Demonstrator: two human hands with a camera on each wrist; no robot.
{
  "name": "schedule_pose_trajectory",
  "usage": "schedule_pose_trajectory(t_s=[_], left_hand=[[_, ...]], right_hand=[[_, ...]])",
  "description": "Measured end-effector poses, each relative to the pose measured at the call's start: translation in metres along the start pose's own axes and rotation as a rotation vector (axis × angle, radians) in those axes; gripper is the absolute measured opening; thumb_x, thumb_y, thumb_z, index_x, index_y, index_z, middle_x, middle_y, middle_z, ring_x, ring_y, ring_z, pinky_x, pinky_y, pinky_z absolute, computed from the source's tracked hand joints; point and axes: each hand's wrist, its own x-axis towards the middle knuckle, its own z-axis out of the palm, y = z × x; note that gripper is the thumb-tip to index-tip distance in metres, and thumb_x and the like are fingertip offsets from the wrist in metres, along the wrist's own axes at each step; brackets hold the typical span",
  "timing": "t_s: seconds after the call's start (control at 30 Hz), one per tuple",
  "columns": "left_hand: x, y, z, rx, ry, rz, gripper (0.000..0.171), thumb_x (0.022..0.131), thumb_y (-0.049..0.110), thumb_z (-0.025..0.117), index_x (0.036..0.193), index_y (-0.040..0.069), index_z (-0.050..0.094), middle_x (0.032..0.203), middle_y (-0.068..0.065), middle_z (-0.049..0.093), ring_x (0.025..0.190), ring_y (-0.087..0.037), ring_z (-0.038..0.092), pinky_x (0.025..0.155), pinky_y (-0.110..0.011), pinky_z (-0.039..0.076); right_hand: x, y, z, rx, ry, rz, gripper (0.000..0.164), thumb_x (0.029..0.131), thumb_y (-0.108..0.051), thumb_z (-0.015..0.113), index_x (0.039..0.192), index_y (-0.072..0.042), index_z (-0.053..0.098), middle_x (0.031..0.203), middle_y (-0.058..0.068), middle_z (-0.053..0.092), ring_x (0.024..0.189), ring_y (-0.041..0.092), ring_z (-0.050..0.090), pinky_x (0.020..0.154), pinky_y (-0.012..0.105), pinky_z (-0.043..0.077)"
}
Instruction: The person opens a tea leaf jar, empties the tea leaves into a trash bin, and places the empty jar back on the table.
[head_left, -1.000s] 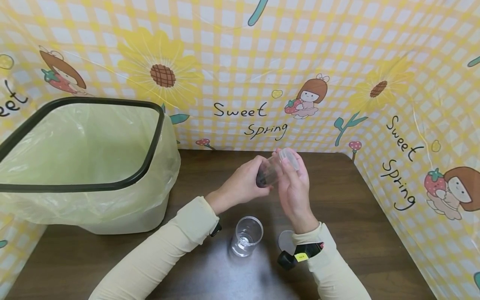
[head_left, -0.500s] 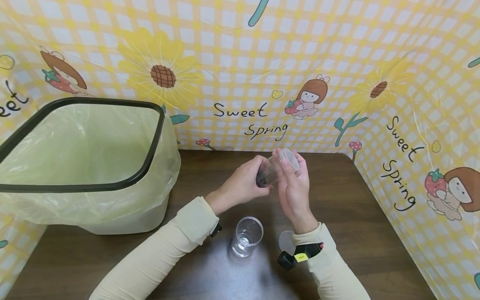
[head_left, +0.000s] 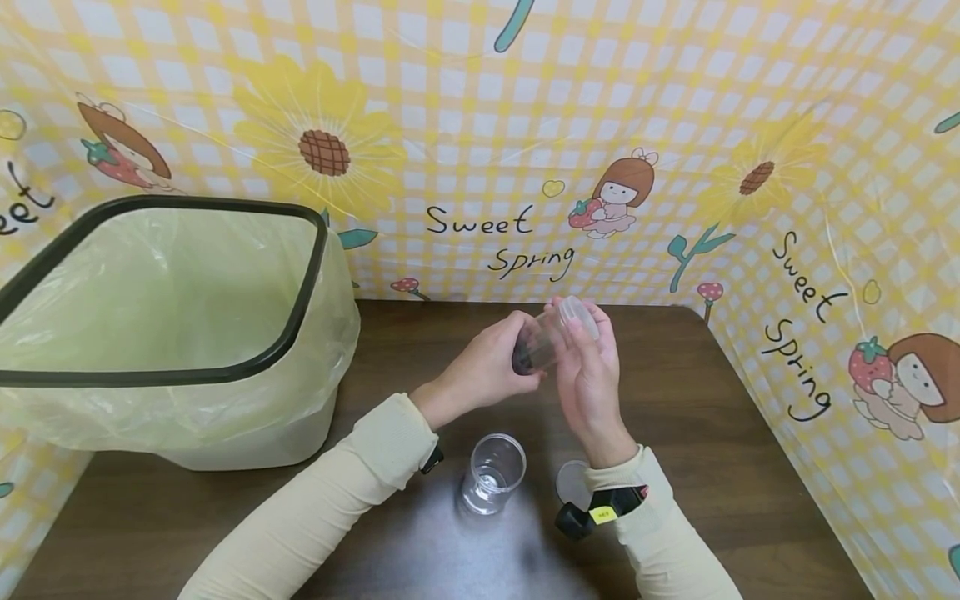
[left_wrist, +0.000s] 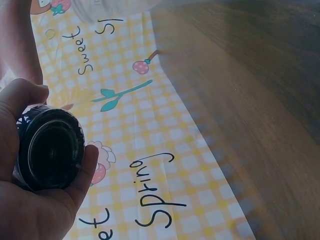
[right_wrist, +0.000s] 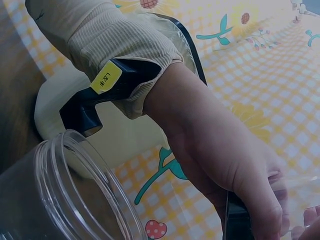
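Over the brown table (head_left: 675,392), near its far edge, two hands hold one clear jar (head_left: 534,343); the jar is tipped, with its dark bottom end low and to the left, and its top high and to the right; the left hand (head_left: 487,358) grips the bottom end, its thumb and fingers bent round the side; the left wrist view shows that end as a dark, shiny circle sitting in the hand; the right hand (head_left: 588,387) pinches the round, see-through lid (head_left: 579,318) at the top end, thumb in front and fingers behind; I cannot tell if the lid is tight or loose.

Below the hands, between the two arms, a second jar (head_left: 493,475) stands upright on the table; it is clear, with its round mouth up; in the right wrist view you can see ridges near its rim; a flat, round disc (head_left: 573,483) lies on the table beside the right sleeve (head_left: 660,525), partly hidden by it; on the left is a big pale bin (head_left: 255,442) with a black rim (head_left: 318,258) and a thin yellow-green bag (head_left: 330,367) hanging over its sides; behind it all is a yellow checked cloth (head_left: 450,100) with flowers and the words "Sweet Spring".
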Motion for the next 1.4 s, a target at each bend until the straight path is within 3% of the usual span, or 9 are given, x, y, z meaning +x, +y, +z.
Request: schedule_pose_trajectory(t_s=[0.23, 0.4, 0.6, 0.77, 1.0, 1.4], left_hand=[[0.0002, -0.0005, -0.0006, -0.005, -0.009, -0.008, 0.053, 0.079, 0.008, 0.085, 0.121, 0.005, 0.052, 0.105, -0.006, 0.061, 0.095, -0.018, 0.059, 0.085, -0.032, 0.051], [0.001, -0.0006, 0.0, -0.005, -0.006, -0.007, 0.052, 0.079, 0.007, 0.085, 0.12, 0.005, 0.053, 0.104, -0.006, 0.061, 0.094, -0.018, 0.059, 0.085, -0.032, 0.051], [0.0014, 0.0007, -0.0004, -0.017, -0.001, -0.004, 0.053, 0.078, 0.005, 0.086, 0.12, 0.005, 0.053, 0.104, -0.006, 0.061, 0.095, -0.019, 0.059, 0.086, -0.033, 0.051], [0.0017, 0.0012, -0.0015, -0.01, 0.003, 0.012, 0.053, 0.078, 0.006, 0.086, 0.119, 0.005, 0.052, 0.103, -0.007, 0.061, 0.095, -0.019, 0.06, 0.086, -0.033, 0.052], [0.002, -0.0004, -0.0007, -0.001, 0.004, 0.013, 0.052, 0.078, 0.007, 0.085, 0.119, 0.005, 0.053, 0.101, -0.006, 0.06, 0.092, -0.019, 0.058, 0.082, -0.031, 0.05], [0.0021, 0.0002, -0.0007, -0.013, -0.002, -0.009, 0.053, 0.078, 0.007, 0.085, 0.119, 0.006, 0.052, 0.102, -0.006, 0.06, 0.093, -0.019, 0.059, 0.084, -0.033, 0.051]], right_hand=[[0.0, -0.0024, 0.0007, 0.001, -0.029, 0.01, 0.028, 0.098, -0.006, 0.055, 0.125, -0.003, 0.047, 0.128, 0.016, 0.052, 0.118, 0.026, 0.058, 0.114, 0.037, 0.037], [-0.0001, -0.0027, 0.0011, 0.003, -0.029, 0.014, 0.037, 0.097, -0.004, 0.053, 0.133, 0.0, 0.042, 0.13, 0.018, 0.047, 0.12, 0.026, 0.056, 0.114, 0.036, 0.038], [0.0015, -0.0012, 0.0016, -0.024, 0.008, 0.011, 0.055, 0.097, -0.004, 0.063, 0.142, 0.002, 0.031, 0.135, 0.016, 0.042, 0.129, 0.033, 0.049, 0.113, 0.036, 0.039], [0.0021, 0.0002, 0.002, -0.011, 0.04, 0.001, 0.063, 0.092, -0.008, 0.075, 0.138, 0.002, 0.033, 0.134, 0.018, 0.043, 0.127, 0.032, 0.052, 0.113, 0.037, 0.039], [0.0018, 0.0018, 0.0023, 0.012, 0.074, -0.001, 0.045, 0.093, -0.004, 0.073, 0.125, -0.003, 0.042, 0.128, 0.018, 0.05, 0.118, 0.027, 0.06, 0.112, 0.038, 0.041], [0.0006, -0.0022, 0.0022, -0.009, 0.009, 0.002, 0.027, 0.099, -0.003, 0.057, 0.123, -0.004, 0.045, 0.127, 0.015, 0.052, 0.123, 0.029, 0.057, 0.114, 0.038, 0.038]])
